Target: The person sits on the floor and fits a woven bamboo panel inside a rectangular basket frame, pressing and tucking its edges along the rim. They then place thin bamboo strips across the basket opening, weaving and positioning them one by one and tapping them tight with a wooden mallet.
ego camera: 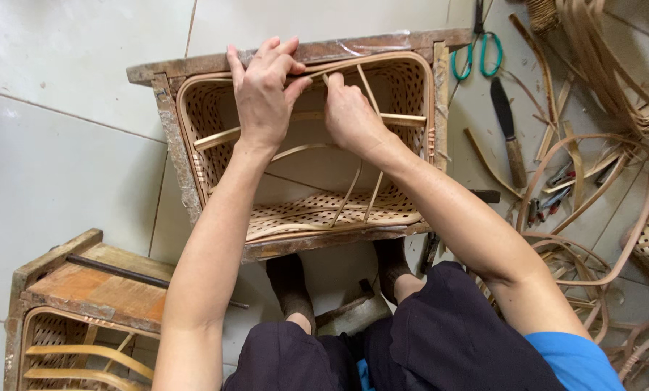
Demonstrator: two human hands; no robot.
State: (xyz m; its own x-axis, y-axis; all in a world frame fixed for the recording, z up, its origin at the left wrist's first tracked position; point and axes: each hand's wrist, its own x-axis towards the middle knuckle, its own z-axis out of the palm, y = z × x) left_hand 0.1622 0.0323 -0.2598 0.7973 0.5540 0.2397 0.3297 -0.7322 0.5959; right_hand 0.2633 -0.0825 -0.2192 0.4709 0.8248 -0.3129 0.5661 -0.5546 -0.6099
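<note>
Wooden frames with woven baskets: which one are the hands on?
The upper frame, centre of view: both hands grip strips at its far rim. The second frame, bottom left, is untouched.

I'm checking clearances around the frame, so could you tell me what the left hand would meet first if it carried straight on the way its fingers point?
The left hand points toward the far rail of the wooden frame, which its fingertips already reach; beyond that lies only tiled floor.

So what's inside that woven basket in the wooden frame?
Inside the woven basket are thin bamboo strips crossing it, and pale floor shows through its open middle. The left hand and right hand cover the far rim's middle.
</note>
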